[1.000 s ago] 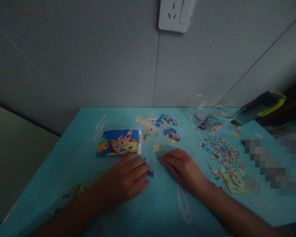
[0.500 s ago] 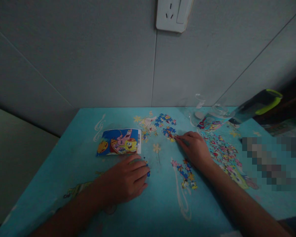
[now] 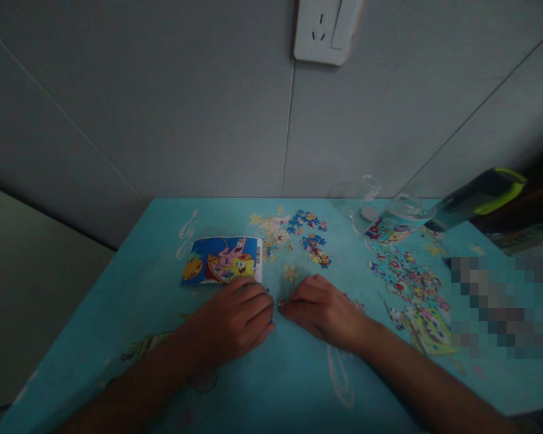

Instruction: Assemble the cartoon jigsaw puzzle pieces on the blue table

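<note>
a: what are the right hand's [image 3: 323,304] fingers doing?

b: thumb and fingertips are pinched together on a small puzzle piece [image 3: 281,305], with hardly a gap between them.

a: and the left hand [image 3: 239,316]?

b: palm down just across from it, fingers bent and lying close together. a bit of blue joined pieces [image 3: 272,314] peeks out by the fingertips. i can't tell whether they grip it or only cover it.

a: so the pinched piece is near that blue bit?

b: yes, in the narrow space between the two hands, over the table [image 3: 298,380]. some more pieces [image 3: 356,303] show behind the right hand, mostly hidden by it.

a: further out?

b: a printed blue pouch [image 3: 221,259] lies flat just beyond the left hand; i can't tell if they touch. past the right hand are two clusters, a blue one [image 3: 304,222] and a mixed one [image 3: 315,250] nearer. off to the right spreads a big loose heap [image 3: 405,274].

a: anything behind the heap?

b: a clear printed container [image 3: 396,226], a smaller clear vessel [image 3: 366,214] to its left, and a dark bottle [image 3: 479,191] with a yellow-green edge. then the grey wall [image 3: 163,108], with a white socket [image 3: 328,33] high up.
</note>
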`<state>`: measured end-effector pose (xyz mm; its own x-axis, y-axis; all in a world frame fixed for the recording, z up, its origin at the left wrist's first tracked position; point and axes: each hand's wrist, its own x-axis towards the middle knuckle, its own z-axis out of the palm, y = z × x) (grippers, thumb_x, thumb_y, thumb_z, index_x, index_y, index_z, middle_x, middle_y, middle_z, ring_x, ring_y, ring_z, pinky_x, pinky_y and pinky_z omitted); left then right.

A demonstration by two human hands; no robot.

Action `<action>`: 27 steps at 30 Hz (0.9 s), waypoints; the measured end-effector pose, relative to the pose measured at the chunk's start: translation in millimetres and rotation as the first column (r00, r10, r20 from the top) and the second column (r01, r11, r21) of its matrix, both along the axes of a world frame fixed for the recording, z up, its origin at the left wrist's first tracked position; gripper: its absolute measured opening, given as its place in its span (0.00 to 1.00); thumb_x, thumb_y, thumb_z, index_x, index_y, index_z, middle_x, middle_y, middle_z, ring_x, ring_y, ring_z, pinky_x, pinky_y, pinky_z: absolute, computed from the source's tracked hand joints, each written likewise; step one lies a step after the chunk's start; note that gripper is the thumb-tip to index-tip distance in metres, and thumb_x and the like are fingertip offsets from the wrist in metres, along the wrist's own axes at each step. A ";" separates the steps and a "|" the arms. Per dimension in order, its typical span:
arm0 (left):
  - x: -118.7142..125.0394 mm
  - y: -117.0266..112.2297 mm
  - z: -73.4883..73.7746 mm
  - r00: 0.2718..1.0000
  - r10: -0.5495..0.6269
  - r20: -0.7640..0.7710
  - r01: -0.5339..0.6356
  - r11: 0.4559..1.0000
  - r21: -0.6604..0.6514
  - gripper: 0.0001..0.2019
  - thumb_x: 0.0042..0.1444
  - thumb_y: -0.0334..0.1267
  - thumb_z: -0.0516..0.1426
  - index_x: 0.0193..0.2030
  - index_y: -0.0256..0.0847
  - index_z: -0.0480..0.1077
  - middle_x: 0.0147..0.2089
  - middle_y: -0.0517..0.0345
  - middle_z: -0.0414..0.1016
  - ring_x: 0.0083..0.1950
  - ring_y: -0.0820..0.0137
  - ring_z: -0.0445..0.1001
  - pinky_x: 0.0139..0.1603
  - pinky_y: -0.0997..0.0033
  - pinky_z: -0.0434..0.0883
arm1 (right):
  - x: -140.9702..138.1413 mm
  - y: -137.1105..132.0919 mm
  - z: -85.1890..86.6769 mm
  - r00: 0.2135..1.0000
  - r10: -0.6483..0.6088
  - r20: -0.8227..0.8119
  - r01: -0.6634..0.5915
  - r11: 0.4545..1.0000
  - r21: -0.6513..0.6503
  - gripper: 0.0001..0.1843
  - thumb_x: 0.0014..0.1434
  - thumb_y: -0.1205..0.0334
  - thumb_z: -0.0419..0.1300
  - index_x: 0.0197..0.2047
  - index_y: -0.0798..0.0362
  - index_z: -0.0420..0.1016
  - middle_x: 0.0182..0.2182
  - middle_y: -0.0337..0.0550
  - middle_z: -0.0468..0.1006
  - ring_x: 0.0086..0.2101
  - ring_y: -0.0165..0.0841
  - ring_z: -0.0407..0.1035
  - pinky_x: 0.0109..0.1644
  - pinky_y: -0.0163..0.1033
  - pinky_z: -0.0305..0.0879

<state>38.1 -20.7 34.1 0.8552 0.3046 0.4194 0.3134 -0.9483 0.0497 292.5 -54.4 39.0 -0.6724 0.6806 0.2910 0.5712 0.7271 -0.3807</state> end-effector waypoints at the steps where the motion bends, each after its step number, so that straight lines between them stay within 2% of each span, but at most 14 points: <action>1: 0.7 0.4 -0.6 1.000 0.007 -0.013 -0.007 1.000 -0.010 0.08 0.67 0.35 0.56 0.48 0.37 0.75 0.46 0.52 0.79 0.50 0.62 0.74 0.57 0.53 0.69 | 1.6 -0.6 1.1 1.000 0.005 -0.001 -0.005 1.000 -0.002 0.11 0.72 0.59 0.56 0.48 0.48 0.81 0.38 0.44 0.81 0.40 0.37 0.73 0.46 0.45 0.66; 3: 2.0 1.1 -2.0 0.999 -0.004 -0.048 0.002 0.999 -0.035 0.10 0.67 0.37 0.56 0.52 0.38 0.74 0.49 0.51 0.78 0.52 0.61 0.74 0.58 0.53 0.67 | 12.9 0.6 1.3 0.998 -0.066 -0.025 0.066 0.998 -0.004 0.12 0.72 0.59 0.56 0.50 0.48 0.81 0.39 0.44 0.81 0.40 0.37 0.73 0.46 0.45 0.67; 5: 3.1 1.5 -3.4 0.997 -0.031 -0.069 0.027 0.998 -0.054 0.13 0.68 0.39 0.56 0.56 0.39 0.72 0.52 0.51 0.78 0.54 0.61 0.73 0.59 0.52 0.66 | 30.7 4.2 -1.2 0.968 -0.245 -0.053 0.245 0.970 -0.002 0.13 0.72 0.59 0.56 0.51 0.49 0.81 0.40 0.47 0.81 0.41 0.38 0.73 0.47 0.46 0.68; 7: 3.6 1.7 -4.5 0.996 -0.049 -0.072 0.044 0.997 -0.062 0.15 0.68 0.41 0.57 0.58 0.40 0.72 0.53 0.51 0.77 0.55 0.60 0.73 0.60 0.52 0.65 | 48.4 8.9 -5.7 0.890 -0.453 -0.050 0.454 0.891 0.007 0.13 0.71 0.59 0.56 0.51 0.50 0.81 0.40 0.49 0.80 0.41 0.40 0.73 0.48 0.48 0.69; 10: 2.7 1.8 -5.8 0.996 -0.054 -0.074 0.049 0.997 -0.064 0.15 0.68 0.42 0.57 0.58 0.40 0.72 0.54 0.51 0.77 0.55 0.60 0.72 0.60 0.51 0.64 | 65.0 14.7 -12.8 0.810 -0.587 0.016 0.587 0.810 -0.008 0.14 0.69 0.57 0.59 0.53 0.49 0.80 0.40 0.49 0.79 0.42 0.43 0.72 0.49 0.50 0.70; 14: 0.3 2.3 -6.9 0.998 -0.027 -0.063 0.024 0.998 -0.051 0.12 0.68 0.40 0.57 0.54 0.39 0.73 0.54 0.52 0.78 0.56 0.60 0.72 0.62 0.51 0.64 | 68.6 17.4 -16.5 0.794 -0.607 0.036 0.608 0.793 -0.043 0.11 0.68 0.57 0.60 0.50 0.47 0.82 0.41 0.48 0.78 0.43 0.43 0.72 0.50 0.51 0.71; 21: -0.1 2.4 -4.9 1.000 0.003 -0.009 -0.003 1.000 -0.011 0.10 0.68 0.39 0.56 0.51 0.39 0.74 0.48 0.52 0.79 0.53 0.62 0.73 0.61 0.53 0.66 | 64.5 17.0 -12.9 0.794 -0.605 -0.052 0.599 0.795 -0.102 0.08 0.66 0.58 0.62 0.44 0.47 0.82 0.41 0.46 0.81 0.43 0.43 0.75 0.50 0.50 0.71; 27: -0.2 3.9 -5.3 1.000 0.000 -0.027 -0.001 0.999 -0.038 0.10 0.68 0.38 0.56 0.50 0.39 0.74 0.47 0.52 0.79 0.51 0.62 0.74 0.60 0.52 0.67 | 69.8 13.0 1.9 0.764 -0.636 -0.110 0.547 0.728 -0.414 0.13 0.67 0.53 0.60 0.41 0.51 0.82 0.33 0.41 0.83 0.31 0.36 0.75 0.35 0.39 0.70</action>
